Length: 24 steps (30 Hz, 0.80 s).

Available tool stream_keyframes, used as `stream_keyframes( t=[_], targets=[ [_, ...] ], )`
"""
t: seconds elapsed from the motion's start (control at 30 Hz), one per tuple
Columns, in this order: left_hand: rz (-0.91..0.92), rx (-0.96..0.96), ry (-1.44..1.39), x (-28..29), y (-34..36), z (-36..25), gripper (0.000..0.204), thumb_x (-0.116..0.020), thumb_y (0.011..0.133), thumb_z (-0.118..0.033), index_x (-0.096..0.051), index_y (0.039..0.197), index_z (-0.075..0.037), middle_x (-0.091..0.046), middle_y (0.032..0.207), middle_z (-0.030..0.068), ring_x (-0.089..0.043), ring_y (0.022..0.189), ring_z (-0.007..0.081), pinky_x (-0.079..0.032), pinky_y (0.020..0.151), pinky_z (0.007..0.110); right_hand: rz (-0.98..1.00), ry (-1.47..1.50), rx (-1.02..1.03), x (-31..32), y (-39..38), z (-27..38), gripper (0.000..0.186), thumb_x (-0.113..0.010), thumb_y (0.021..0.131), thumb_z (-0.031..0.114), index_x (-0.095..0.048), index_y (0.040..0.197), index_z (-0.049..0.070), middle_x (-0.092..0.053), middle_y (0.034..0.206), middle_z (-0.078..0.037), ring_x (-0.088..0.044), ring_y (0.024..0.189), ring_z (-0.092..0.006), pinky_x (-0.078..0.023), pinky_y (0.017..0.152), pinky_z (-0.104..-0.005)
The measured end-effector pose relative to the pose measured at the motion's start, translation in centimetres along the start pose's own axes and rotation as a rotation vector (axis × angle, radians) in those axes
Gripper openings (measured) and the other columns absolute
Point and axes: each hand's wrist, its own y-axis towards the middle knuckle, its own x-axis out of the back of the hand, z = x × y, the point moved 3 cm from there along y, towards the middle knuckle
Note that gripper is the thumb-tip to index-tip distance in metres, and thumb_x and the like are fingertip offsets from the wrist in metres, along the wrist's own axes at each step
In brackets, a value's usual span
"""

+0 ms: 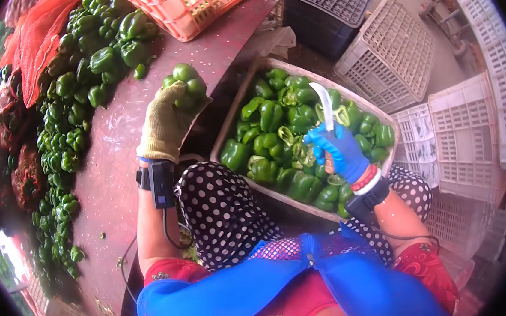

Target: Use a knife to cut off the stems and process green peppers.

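Note:
My left hand [168, 120], in a pale yellow knit glove, is closed around a green bell pepper [186, 82] near the table's edge. My right hand [340, 153], in a blue glove, grips a knife [325, 103] with a curved pale blade pointing up and away from me. The knife is over a white crate [389, 161] in front of my knees, filled with green bell peppers [276, 147]. Some of those peppers look cut open at the top. Part of the knife's brown handle shows below my fingers.
A reddish table [126, 151] on my left bears a long heap of green peppers [62, 144], a red mesh bag [38, 41] and an orange crate [191, 7]. Dark and white plastic crates [385, 50] stand beyond the filled one. More white crates [467, 133] are stacked at right.

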Motion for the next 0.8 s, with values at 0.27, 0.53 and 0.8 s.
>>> stream_keyframes(
  t=[0.27, 0.53, 0.8],
  targets=[
    [0.204, 0.200, -0.007, -10.9, -7.2, 10.7, 0.034, -0.061, 0.099, -0.024, -0.057, 0.127, -0.005, -0.067, 0.116, 0.0094, -0.068, 0.104, 0.0210, -0.057, 0.093, 0.038, -0.188, -0.668, 0.662, -3.0, -2.3, 1.1, 0.052, -0.065, 0.088, 0.016, -0.047, 0.136, 0.006, -0.066, 0.079, -0.015, -0.067, 0.072, -0.0342, -0.053, 0.068, -0.0449],
    [0.162, 0.147, 0.256, -13.5, -8.9, 13.0, 0.040, -0.069, 0.093, -0.020, -0.056, 0.129, -0.006, -0.065, 0.118, 0.0078, -0.067, 0.104, 0.0196, -0.057, 0.089, 0.036, -0.146, -0.828, 0.605, -0.5, -3.8, 0.1, 0.069, -0.061, 0.083, 0.005, -0.036, 0.147, 0.001, -0.066, 0.086, -0.023, -0.067, 0.077, -0.0386, -0.052, 0.070, -0.0472],
    [0.097, -0.032, 0.729, -14.0, -7.8, 13.8, 0.044, -0.075, 0.088, -0.017, -0.055, 0.124, -0.004, -0.065, 0.106, 0.0067, -0.066, 0.093, 0.0150, -0.055, 0.080, 0.029, -0.202, -0.896, 0.517, 0.0, -2.4, -1.6, 0.081, -0.063, 0.085, 0.010, -0.019, 0.152, -0.001, -0.065, 0.101, -0.029, -0.067, 0.088, -0.0436, -0.054, 0.076, -0.0506]
  ],
)
